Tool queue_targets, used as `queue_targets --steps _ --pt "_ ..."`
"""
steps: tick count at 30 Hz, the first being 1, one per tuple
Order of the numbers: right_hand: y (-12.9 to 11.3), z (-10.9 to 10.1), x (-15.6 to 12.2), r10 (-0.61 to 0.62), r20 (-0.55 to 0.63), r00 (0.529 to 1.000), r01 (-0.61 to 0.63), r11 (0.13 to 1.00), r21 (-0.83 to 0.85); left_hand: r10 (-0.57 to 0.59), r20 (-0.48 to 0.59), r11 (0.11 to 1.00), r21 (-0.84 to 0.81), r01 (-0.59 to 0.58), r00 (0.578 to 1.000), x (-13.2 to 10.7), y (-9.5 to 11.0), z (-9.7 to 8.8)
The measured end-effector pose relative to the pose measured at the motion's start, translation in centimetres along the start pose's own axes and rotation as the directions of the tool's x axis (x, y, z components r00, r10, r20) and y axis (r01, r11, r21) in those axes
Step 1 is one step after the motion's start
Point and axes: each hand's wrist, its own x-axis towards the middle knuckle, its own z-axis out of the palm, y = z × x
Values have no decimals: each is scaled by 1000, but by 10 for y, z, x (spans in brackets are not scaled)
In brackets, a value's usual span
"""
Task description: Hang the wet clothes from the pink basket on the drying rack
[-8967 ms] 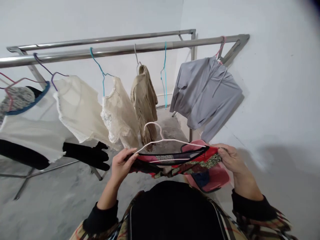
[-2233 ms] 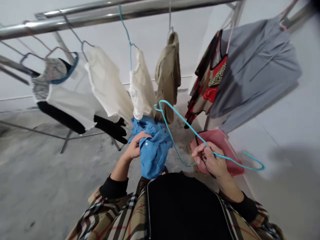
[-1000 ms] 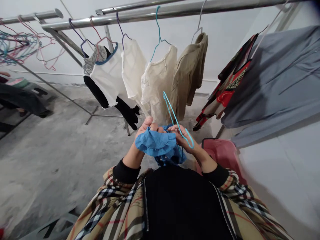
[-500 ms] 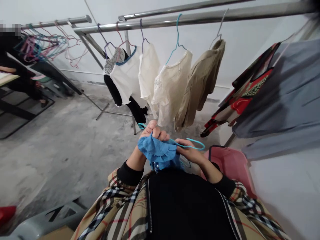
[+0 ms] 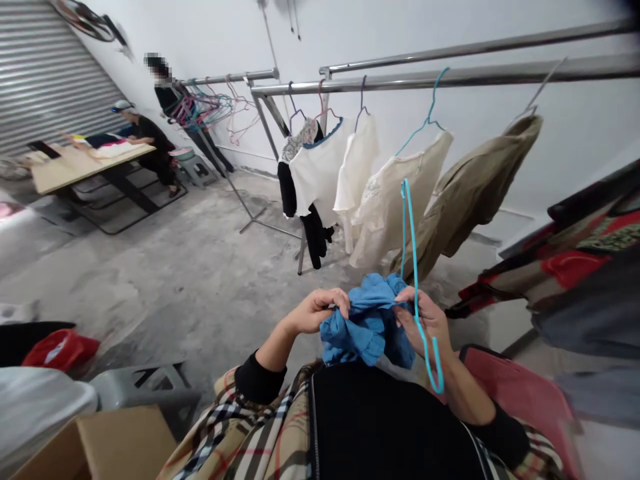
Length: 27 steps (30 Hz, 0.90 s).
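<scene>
A crumpled blue garment [image 5: 367, 320] is bunched between both hands in front of my chest. My left hand [image 5: 315, 310] pinches its left edge. My right hand [image 5: 425, 319] grips its right edge together with a turquoise wire hanger [image 5: 414, 267], which stands nearly upright with its lower end curling below my fingers. Straight ahead a steel clothes rail [image 5: 450, 75] carries a white and black top [image 5: 313, 177], a white top [image 5: 357, 160], a cream lace top [image 5: 395, 197] and a tan garment [image 5: 470, 193].
A red patterned garment [image 5: 575, 260] hangs at the right. A pink basket [image 5: 520, 393] sits low at my right. A cardboard box [image 5: 95, 443], a grey stool [image 5: 145, 387] and a red item [image 5: 60, 350] lie at lower left. Two other people [image 5: 150, 133] are by a far table [image 5: 75, 163].
My view has swung left, showing the shutter, table and two people. The hanger has turned from lying flat to standing upright in my right hand. Both hands still work the blue garment.
</scene>
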Motion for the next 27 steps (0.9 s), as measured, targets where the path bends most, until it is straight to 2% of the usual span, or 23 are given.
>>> queue_targets --steps 5,10,14,16,18,21,27 --pt "-6 7 4 8 40 999 -8 1000 -1 -100 -48 995 16 101 994 -11 -1 3" --pt "-4 9 7 4 20 1000 -4 1000 -22 -231 -112 950 -242 199 967 -15 -12 7" --pt "4 8 6 8 14 1000 -7 999 -49 -351 -174 878 -403 259 920 -15 -15 11" --pt "6 8 5 12 7 1000 -12 998 -56 -356 -202 902 -328 280 912 -14 -12 17" --pt "7 8 4 14 0 1000 -14 998 -57 -333 -210 941 -132 311 919 -11 -9 24" --pt "3 10 3 -4 4 1000 4 997 -82 -313 -225 926 146 349 923 -6 -9 39" --pt "-6 12 2 -14 -5 1000 13 992 -124 -230 -360 891 296 345 904 3 -25 57"
